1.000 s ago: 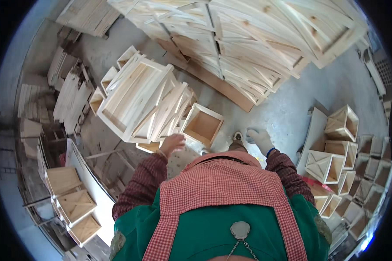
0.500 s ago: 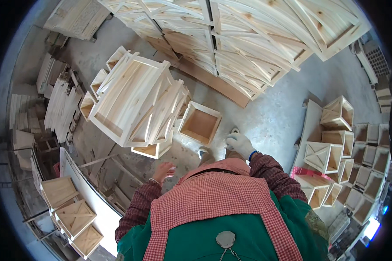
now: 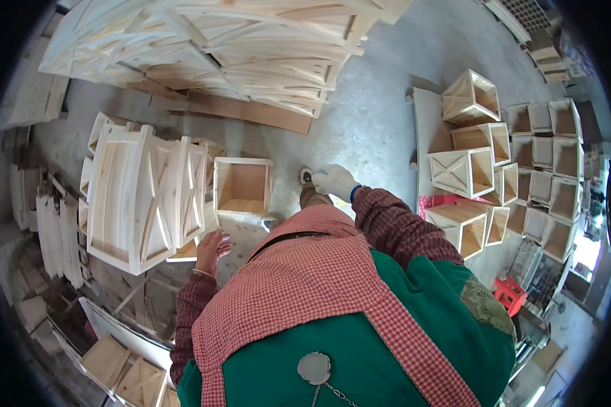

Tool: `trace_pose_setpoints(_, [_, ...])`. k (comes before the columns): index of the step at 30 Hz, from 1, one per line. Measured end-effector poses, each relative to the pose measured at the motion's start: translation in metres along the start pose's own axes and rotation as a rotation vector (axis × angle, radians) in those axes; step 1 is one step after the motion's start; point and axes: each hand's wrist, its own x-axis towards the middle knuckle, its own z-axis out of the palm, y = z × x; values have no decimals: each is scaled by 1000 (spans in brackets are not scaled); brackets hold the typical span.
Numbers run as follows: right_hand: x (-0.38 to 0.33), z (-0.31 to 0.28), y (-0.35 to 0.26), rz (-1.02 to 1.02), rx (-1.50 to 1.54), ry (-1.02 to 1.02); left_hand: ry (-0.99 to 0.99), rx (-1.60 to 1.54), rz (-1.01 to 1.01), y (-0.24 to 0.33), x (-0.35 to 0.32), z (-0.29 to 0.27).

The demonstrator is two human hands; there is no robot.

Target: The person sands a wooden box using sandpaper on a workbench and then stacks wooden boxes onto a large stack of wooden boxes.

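Observation:
My left hand (image 3: 212, 252) is bare and hangs at my left side, fingers slightly bent and apart, nothing in it. It is nearest to a stack of pale wooden crates (image 3: 125, 203) with X-braced sides. My right hand (image 3: 337, 183) wears a white glove and is held ahead of my body. Its fingers are curled together, and whatever may be inside them is hidden. Beyond my left hand, an open-topped wooden box (image 3: 270, 186) stands on the floor beside the stack.
Large X-braced wooden frames (image 3: 251, 61) stand at the far side, with a brown board (image 3: 251, 119) along their foot. On the right are several wooden crates (image 3: 461, 173) and a red stool (image 3: 510, 295). More crates (image 3: 140, 381) sit at the lower left.
My view has turned to the right: the crate stack and frames have shifted left, and the right-hand crates have come closer to the middle. The red stool has come into sight.

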Motion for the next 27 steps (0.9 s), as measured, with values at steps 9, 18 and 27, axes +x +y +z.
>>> trace_pose_setpoints(9, [37,-29,24,76,269,25,16,-64,20,-1,8,35])
trace_pose_setpoints(18, [64,4,2,60,20,-227,51,-241,-58,-87,0,48])
trace_pose_setpoints(27, [115,172,9,-140,-422,-156,132,476,56,-228,-7,15])
